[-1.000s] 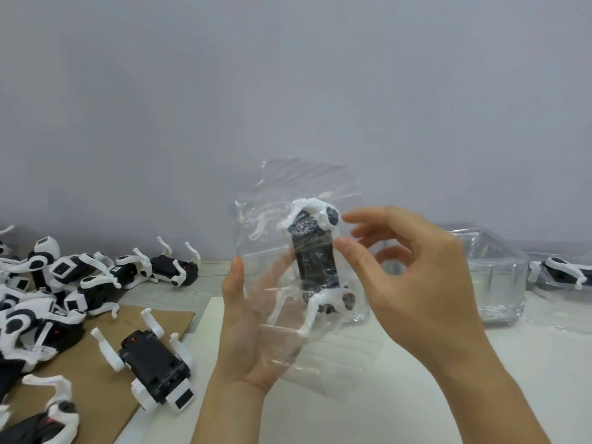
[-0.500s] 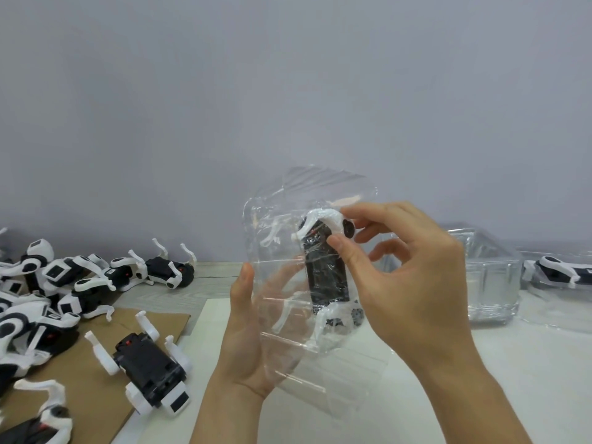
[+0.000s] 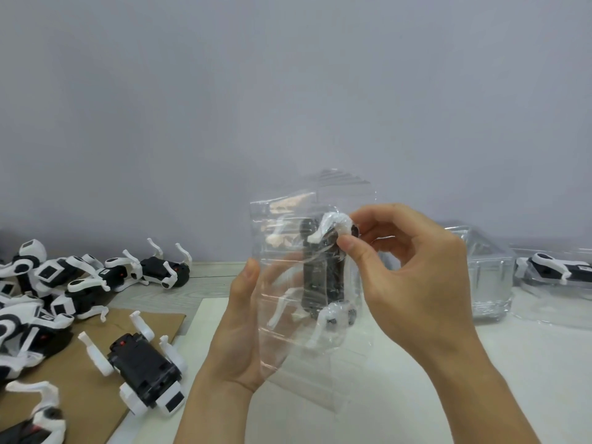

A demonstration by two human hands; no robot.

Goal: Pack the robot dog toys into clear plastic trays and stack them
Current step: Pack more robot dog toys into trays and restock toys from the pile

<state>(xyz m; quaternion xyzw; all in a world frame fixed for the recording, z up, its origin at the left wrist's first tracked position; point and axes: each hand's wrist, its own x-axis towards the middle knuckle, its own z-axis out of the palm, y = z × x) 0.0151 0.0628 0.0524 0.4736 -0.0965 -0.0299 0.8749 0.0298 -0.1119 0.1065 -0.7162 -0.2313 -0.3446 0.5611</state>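
Note:
A clear plastic tray (image 3: pixel 282 315) is held upright in front of me, above the table. My left hand (image 3: pixel 237 334) cups it from behind and below, thumb on its left edge. Inside it sits a black-and-white robot dog toy (image 3: pixel 323 277), belly toward me, legs spread. My right hand (image 3: pixel 413 280) pinches the toy's upper white leg between thumb and forefinger at the tray's top right.
Several loose robot dogs (image 3: pixel 57 283) lie heaped at the left, one on its back (image 3: pixel 141 366) on a brown cardboard sheet (image 3: pixel 96 398). A stack of clear trays (image 3: pixel 487 280) stands at the right, beside a packed tray with a dog (image 3: pixel 557 270).
The tray with the toy has risen slightly and turned. My right thumb and forefinger have closed tighter on the toy's upper leg.

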